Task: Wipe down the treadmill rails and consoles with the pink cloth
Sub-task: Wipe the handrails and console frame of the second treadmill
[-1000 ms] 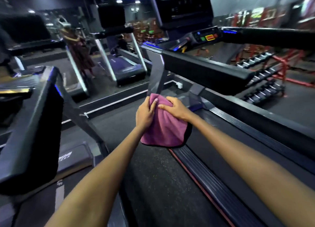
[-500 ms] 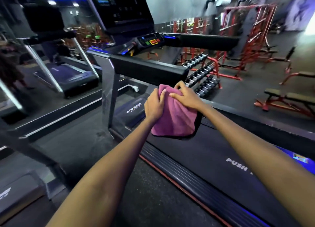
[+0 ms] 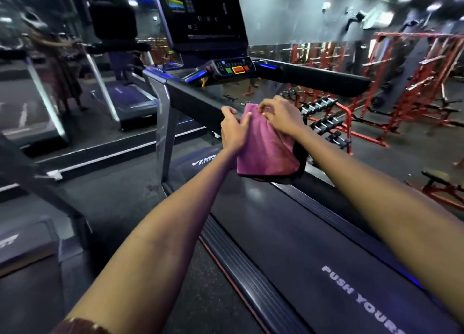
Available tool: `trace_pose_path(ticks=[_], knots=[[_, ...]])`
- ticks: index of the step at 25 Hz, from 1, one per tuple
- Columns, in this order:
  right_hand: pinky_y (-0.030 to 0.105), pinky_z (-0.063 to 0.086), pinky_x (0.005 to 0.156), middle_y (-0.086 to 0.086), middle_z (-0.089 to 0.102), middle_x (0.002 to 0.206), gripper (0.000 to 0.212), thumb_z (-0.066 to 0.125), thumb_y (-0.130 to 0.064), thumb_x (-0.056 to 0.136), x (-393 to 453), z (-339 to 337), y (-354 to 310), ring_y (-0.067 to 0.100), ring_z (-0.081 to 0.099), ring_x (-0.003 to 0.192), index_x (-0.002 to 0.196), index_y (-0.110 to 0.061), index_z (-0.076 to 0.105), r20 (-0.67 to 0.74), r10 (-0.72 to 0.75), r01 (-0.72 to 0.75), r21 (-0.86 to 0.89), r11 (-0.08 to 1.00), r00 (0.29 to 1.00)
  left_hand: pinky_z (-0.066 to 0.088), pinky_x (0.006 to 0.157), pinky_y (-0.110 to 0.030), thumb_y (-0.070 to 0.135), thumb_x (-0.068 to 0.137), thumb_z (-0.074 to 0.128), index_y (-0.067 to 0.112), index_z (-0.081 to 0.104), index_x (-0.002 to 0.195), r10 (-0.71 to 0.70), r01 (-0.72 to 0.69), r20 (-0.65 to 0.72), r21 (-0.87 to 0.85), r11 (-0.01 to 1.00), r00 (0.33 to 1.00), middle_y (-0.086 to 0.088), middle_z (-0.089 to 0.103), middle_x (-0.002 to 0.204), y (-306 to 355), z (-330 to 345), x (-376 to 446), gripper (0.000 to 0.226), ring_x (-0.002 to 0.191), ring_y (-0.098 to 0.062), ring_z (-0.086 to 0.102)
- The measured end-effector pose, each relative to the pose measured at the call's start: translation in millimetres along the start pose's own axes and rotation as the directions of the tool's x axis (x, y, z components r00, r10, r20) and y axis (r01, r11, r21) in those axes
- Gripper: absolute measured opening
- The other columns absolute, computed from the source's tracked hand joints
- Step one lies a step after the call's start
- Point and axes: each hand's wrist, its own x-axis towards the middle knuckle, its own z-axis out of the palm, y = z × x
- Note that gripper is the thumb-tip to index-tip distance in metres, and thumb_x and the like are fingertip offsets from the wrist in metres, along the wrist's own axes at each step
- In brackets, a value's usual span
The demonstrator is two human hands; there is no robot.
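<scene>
Pink cloth sits higher against the treadmill than it did half a second ago: then it hung below the end of the near rail, now its top edge is level with that black rail, and both my hands have come up with it. On the left, my left hand holds the cloth's left edge, thumb laid across the pink front and fingers curled round behind, fingertips just beside the end of the rail; I cannot tell whether they touch it. The cloth hangs folded between my hands above the treadmill belt, a dark border showing along its lower right side. To the right, my right hand pinches the top edge, fingers bent and bunched over the fold, where earlier it lay flatter across the cloth. Both forearms reach out straight from the bottom corners. The console with its coloured buttons stands beyond the cloth, well apart from it. The cloth's back face is hidden, the belt lettering is cut off at the bottom edge, and the gym on the left is blurred.
</scene>
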Motion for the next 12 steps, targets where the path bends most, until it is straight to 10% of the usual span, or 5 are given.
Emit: trace_pose_path(ticks=[8,12], knots=[[0.041,0.034,0.099,0.008,0.052,0.125,0.031,0.044,-0.024,0.093,53,7,-5,0.03,0.049,0.118,0.114,-0.025,0.066,0.2,-0.103,0.125,-0.1,0.987,0.974,0.04,0.079,-0.029,0.031,0.079,0.071,0.012,0.038,0.093,-0.249,0.253,-0.123,0.02,0.967,0.961,-0.006,0.051,0.094,-3,16,33,0.04,0.085,-0.02,0.049],[0.052,0.028,0.103,0.009,0.051,0.126,0.047,0.045,-0.058,0.087,42,18,-4,0.032,0.046,0.122,0.12,-0.028,0.061,0.211,-0.022,0.033,-0.049,0.998,0.977,0.044,0.088,-0.032,0.035,0.077,0.067,0.017,0.055,0.094,-0.17,0.17,-0.081,-0.01,0.985,0.982,-0.007,0.058,0.1,-26,22,47,0.028,0.095,-0.025,0.056]])
